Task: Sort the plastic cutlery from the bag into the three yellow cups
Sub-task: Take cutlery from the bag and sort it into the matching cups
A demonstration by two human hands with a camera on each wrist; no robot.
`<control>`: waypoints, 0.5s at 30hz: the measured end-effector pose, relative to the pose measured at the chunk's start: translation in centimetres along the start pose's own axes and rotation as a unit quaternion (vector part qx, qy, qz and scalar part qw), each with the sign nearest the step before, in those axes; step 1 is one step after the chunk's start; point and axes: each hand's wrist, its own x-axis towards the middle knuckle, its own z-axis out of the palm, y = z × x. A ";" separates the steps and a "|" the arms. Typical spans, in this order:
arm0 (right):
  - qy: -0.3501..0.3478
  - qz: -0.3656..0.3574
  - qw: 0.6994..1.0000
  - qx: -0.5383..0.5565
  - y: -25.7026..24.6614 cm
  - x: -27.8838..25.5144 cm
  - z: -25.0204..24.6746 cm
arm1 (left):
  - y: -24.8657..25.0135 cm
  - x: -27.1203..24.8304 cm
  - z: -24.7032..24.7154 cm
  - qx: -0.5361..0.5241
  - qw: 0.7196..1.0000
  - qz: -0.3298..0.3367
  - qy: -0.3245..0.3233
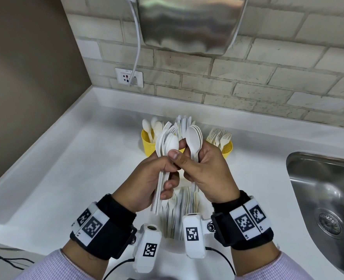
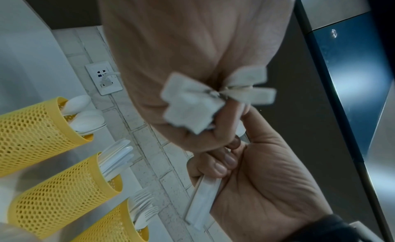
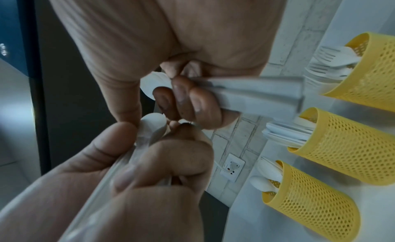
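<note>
My left hand (image 1: 164, 174) grips a mixed bundle of white plastic cutlery (image 1: 164, 142), with fork tines and spoon bowls pointing up. My right hand (image 1: 195, 164) holds a stack of spoons (image 1: 194, 136), and its thumb rests on a spoon bowl in the left bundle. Both hands are raised above the counter, in front of the three yellow mesh cups. The left cup (image 1: 146, 143) holds spoons and the right cup (image 1: 227, 148) holds forks. The middle cup (image 2: 64, 186) holds knives and is mostly hidden behind my hands in the head view. More cutlery (image 1: 179, 211) lies on the counter below my hands.
A steel sink (image 1: 326, 190) is set into the white counter (image 1: 76, 168) at the right. The brick wall behind carries a socket (image 1: 129, 77) with a plugged white cable and a metal dispenser (image 1: 189, 23). A brown wall closes off the left.
</note>
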 end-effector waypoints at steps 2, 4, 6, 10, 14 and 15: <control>-0.001 -0.014 1.000 -0.019 0.0 0.0 0.1 | 0.1 0.1 -0.1 0.001 1.000 -0.005 -0.004; 0.002 -0.026 0.999 -0.043 0.0 0.1 0.1 | 0.1 0.1 -0.1 0.006 1.000 -0.010 -0.005; 0.010 -0.035 0.998 -0.056 0.0 0.2 0.0 | 0.1 0.0 0.0 0.003 1.000 -0.004 -0.010; 0.031 -0.017 0.998 -0.045 0.2 0.2 -0.1 | 0.1 0.0 0.1 0.010 1.000 0.000 0.007; 0.045 -0.004 0.999 -0.030 0.5 0.4 -0.1 | 0.0 0.2 0.1 0.005 1.000 0.001 0.022; 0.043 -0.001 0.999 -0.026 0.4 0.4 -0.1 | -0.1 0.2 0.1 0.006 1.000 0.000 0.024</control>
